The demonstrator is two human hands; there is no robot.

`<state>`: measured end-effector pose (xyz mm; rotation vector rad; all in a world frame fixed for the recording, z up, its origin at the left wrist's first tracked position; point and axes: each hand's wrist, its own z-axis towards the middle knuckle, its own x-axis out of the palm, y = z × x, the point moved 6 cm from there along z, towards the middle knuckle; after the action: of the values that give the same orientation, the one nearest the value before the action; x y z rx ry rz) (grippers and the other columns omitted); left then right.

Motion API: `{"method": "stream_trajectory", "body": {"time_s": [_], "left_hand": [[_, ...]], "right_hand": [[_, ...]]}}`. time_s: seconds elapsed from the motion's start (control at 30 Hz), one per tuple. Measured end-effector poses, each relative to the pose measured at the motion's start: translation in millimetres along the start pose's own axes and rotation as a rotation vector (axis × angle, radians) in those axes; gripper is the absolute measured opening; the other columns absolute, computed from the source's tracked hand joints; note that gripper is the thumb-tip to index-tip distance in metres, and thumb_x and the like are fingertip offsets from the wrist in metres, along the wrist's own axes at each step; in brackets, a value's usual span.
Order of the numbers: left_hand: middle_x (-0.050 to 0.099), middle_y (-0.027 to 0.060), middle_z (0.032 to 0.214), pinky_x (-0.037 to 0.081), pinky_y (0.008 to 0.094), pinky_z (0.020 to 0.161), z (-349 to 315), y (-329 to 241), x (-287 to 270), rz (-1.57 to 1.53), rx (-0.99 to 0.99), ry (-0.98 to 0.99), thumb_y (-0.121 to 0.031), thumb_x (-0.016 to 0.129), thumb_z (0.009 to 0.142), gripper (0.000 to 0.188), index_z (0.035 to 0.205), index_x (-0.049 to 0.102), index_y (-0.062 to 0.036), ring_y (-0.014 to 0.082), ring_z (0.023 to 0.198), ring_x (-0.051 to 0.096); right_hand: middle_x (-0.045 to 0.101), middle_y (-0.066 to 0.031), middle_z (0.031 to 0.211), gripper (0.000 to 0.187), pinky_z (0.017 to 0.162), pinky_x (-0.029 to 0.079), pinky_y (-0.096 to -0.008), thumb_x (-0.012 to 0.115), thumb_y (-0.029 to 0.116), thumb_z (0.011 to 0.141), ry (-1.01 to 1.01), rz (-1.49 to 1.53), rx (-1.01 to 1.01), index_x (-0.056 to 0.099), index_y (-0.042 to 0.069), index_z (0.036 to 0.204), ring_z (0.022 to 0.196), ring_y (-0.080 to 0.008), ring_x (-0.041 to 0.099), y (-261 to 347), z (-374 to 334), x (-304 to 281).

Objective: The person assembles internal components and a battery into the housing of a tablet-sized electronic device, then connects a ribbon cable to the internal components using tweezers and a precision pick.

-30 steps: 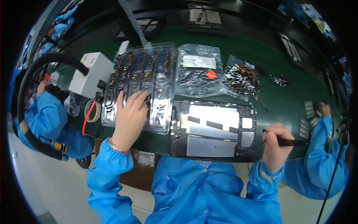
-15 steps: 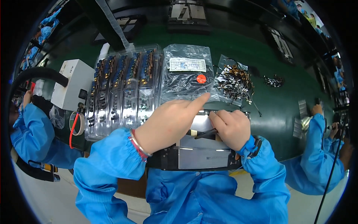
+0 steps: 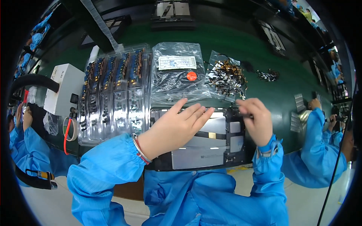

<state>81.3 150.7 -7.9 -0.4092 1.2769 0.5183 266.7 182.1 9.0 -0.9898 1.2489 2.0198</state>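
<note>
Before me lies an opened flat device [image 3: 243, 160], like a tablet, with a black frame and silver battery panels [image 3: 198, 157]. A black ribbon strip [image 3: 203, 134] with a gold patch crosses its middle. My left hand [image 3: 171, 130] is open, fingers stretched over the device's left and upper part, hiding some of it. Above the device's upper right corner, my right hand [image 3: 260, 122] has its fingers partly bent and apart from the thumb, with nothing visible in them. Its fingertips are slightly blurred and near a pile of small cables [image 3: 228, 75].
Clear plastic trays [image 3: 113, 94] of small blue and copper parts stand at left, beside a white box [image 3: 62, 88] with a black hose. A clear bag [image 3: 177, 84] lies behind the device. More small parts [image 3: 267, 75] sit farther right. Co-workers' arms [image 3: 315, 147] are at both sides.
My right hand has let go of the black strip and moved up and right, off the device's middle. My left hand's fingers have spread lower over the device. The view has shifted slightly.
</note>
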Motion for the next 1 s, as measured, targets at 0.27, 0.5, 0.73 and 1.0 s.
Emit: {"method": "stream_trajectory", "body": {"time_s": [0.27, 0.5, 0.73, 1.0], "left_hand": [[0.05, 0.0089, 0.126, 0.035, 0.0451, 0.097, -4, 6, -3, -0.151, -0.036, 0.049, -0.008, 0.055, 0.068, 0.06, 0.127, 0.042, -0.0043, 0.0237, 0.114, 0.049], [0.047, 0.009, 0.129, 0.034, 0.0445, 0.098, -8, 6, 0, -0.159, -0.015, 0.056, -0.007, 0.053, 0.07, 0.055, 0.124, 0.046, -0.0065, 0.024, 0.117, 0.046], [0.047, 0.0083, 0.129, 0.033, 0.0428, 0.099, -3, 3, -1, -0.041, 0.029, 0.073, -0.008, 0.054, 0.075, 0.043, 0.117, 0.053, -0.0055, 0.0238, 0.119, 0.044], [0.056, 0.0072, 0.103, 0.036, 0.0398, 0.099, 22, -27, -6, 0.216, 0.356, 0.086, -0.01, 0.057, 0.063, 0.016, 0.073, 0.069, -0.0054, 0.0199, 0.107, 0.048]], "right_hand": [[0.059, -0.0124, 0.066, 0.032, 0.052, 0.041, -0.0285, 0.068, 0.026, 0.074, 0.187, 0.03, 0.311, 0.057, -0.004, 0.08, 0.058, -0.0161, 0.055, -34, 41, 23], [0.065, -0.0096, 0.075, 0.025, 0.063, 0.047, -0.025, 0.068, 0.014, 0.072, 0.122, 0.398, 0.225, 0.064, -0.001, 0.091, 0.068, -0.0134, 0.062, -25, 28, 8], [0.063, -0.0127, 0.077, 0.015, 0.061, 0.046, -0.0282, 0.059, 0.003, 0.08, -0.053, 0.356, 0.362, 0.058, 0.0, 0.094, 0.071, -0.0204, 0.063, -21, -26, 9], [0.06, -0.0146, 0.085, 0.028, 0.066, 0.047, -0.0358, 0.058, -0.004, 0.073, -0.045, 0.16, 0.267, 0.053, 0.003, 0.1, 0.078, -0.0322, 0.06, -18, -34, 14]]}}
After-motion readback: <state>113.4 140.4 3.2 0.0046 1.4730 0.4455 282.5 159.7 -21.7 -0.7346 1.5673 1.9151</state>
